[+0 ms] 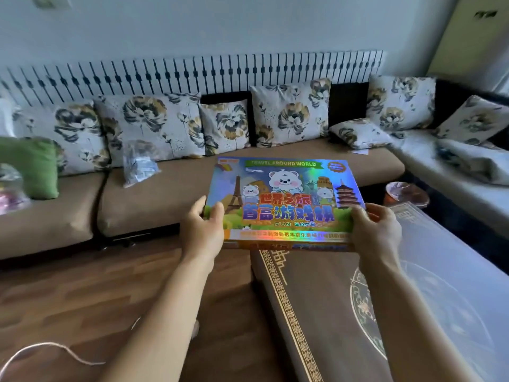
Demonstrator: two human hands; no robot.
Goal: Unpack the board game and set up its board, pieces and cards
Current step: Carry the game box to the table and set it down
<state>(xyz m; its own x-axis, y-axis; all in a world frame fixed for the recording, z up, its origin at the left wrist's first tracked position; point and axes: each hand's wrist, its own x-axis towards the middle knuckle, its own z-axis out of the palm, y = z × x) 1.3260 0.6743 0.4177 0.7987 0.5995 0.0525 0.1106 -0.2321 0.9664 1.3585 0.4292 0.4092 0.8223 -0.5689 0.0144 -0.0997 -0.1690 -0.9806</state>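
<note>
box [283, 199]: I hold it level, long axis left-right, above table [344, 312] end
left hand [202, 226]: clasps left edge
right hand [376, 230]: clasps right edge
next: lower straight down, I judge

Soft, even daylight, moderately bright, no hard shadows. Strong rainbow glare across the holographic lid of the game box [283, 199], brightest along its near edge. Pale sheen on the glossy table [429, 285] toward 4 o'clock, washing out its pattern. Slight motion blur overall; print on the box readable but smeared. Heavier blur at 9 o'clock over the green cushion [33, 166] and at 3 o'clock. Wide-angle bending of the radiator cover [192, 70] near 12 o'clock.
</note>
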